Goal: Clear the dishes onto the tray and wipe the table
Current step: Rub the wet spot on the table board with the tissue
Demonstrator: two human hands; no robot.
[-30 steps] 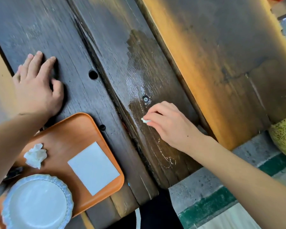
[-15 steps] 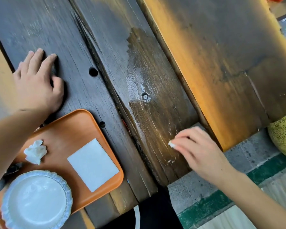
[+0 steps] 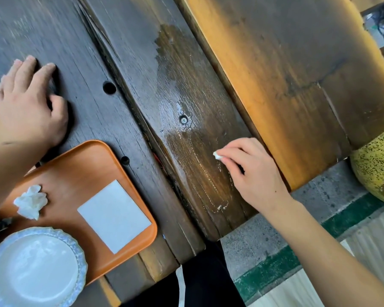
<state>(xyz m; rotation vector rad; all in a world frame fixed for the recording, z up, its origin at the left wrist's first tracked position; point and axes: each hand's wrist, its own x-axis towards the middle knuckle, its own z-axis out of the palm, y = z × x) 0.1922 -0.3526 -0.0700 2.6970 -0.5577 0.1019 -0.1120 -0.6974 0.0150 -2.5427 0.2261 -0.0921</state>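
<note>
Head view is looking straight down at a dark plank surface [image 3: 129, 63], and the wiping part looks like it's in hand. The right hand [image 3: 251, 171] is sitting at about 3 o'clock from the middle of the shot, its grip pinching a tiny white wad of tissue [image 3: 216, 155] between thumb and fingertips, pressing it against the wood at the edge of a shiny wet patch [image 3: 182, 134]. Guessing the wad is held that small and tight so the pressure is going into one spot, since there are pale crumbly streaks [image 3: 220, 207] trailing toward the near edge at 5 o'clock that probably need rubbing off. The left hand [image 3: 29, 107] is over at 9 o'clock, fingers spread and lying flat on the planks, holding nothing; my read is it's just bracing the body while the other arm is reaching across. The orange tray [image 3: 75, 165] is parked at 7 o'clock, overhanging the near edge a bit, just beside the left wrist, so it's handy without sitting in the wet zone. On it are a white scalloped plate [image 3: 34, 271], a crumpled napkin [image 3: 30, 201] and a flat white paper square [image 3: 114, 216], so the dishes seem already cleared. No dishes showing on the planks themselves.
</note>
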